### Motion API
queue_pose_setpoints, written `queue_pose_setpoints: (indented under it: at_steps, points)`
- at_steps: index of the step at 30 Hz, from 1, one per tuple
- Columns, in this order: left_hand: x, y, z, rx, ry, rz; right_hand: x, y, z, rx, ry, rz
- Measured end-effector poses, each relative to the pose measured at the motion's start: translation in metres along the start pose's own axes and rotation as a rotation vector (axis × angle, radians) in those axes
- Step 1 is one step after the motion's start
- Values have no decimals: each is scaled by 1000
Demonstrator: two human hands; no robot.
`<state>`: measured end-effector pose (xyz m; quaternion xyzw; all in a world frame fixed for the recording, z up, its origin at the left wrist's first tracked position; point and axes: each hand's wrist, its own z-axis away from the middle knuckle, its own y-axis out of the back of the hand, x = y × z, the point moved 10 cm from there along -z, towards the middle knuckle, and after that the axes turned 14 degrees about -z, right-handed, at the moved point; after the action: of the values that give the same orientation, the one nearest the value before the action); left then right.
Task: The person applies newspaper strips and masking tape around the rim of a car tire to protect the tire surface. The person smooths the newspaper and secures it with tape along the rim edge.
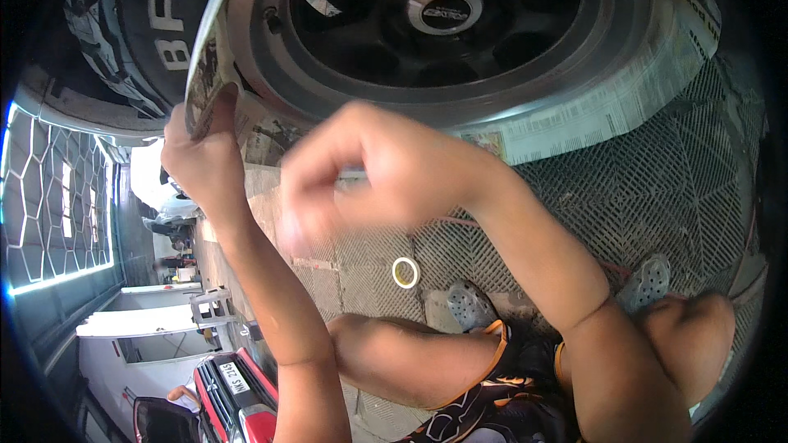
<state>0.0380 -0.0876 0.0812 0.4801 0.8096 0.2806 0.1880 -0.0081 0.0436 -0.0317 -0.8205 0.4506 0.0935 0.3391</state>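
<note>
Newspaper [207, 72] pinched in left grip [203, 156], just beside wheel [439, 20].

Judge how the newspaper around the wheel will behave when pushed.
The newspaper should be light and floppy, as its thin sheet curves around the wheel. It may crease or tear, since the edge at the left hand looks paper-thin.

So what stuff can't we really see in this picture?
All in the head view:
Right hand: motion blur, so I can't tell whether it holds anything small.
Wheel: the upper edge of the picture cuts off its top.
Tyre around that wheel: the newspaper covers much of it.
Red car: the lower edge cuts part off.
Person beside it: too small to tell what they're doing.
</note>
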Motion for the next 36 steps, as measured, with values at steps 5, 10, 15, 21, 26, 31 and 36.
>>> queue_pose_setpoints:
  at_steps: [5,10,15,21,26,31,36]
  points:
    - [-1,0,0,-62,89,5,54,83,-5,568,0,435]
    - [-2,-1,-4,-91,107,53,84,105,-13,867,49,182]
    - [-5,-1,-4,-83,155,104,117,97,-47,769,-4,-344]
    - [-6,-1,-3,-87,187,127,122,91,-53,746,37,-415]
    - [-12,-3,-3,-96,199,166,119,96,-56,739,86,-394]
    - [-15,1,-5,-64,188,184,122,96,-55,762,56,-271]
    - [-15,0,-6,-100,180,159,122,94,-52,778,110,-313]
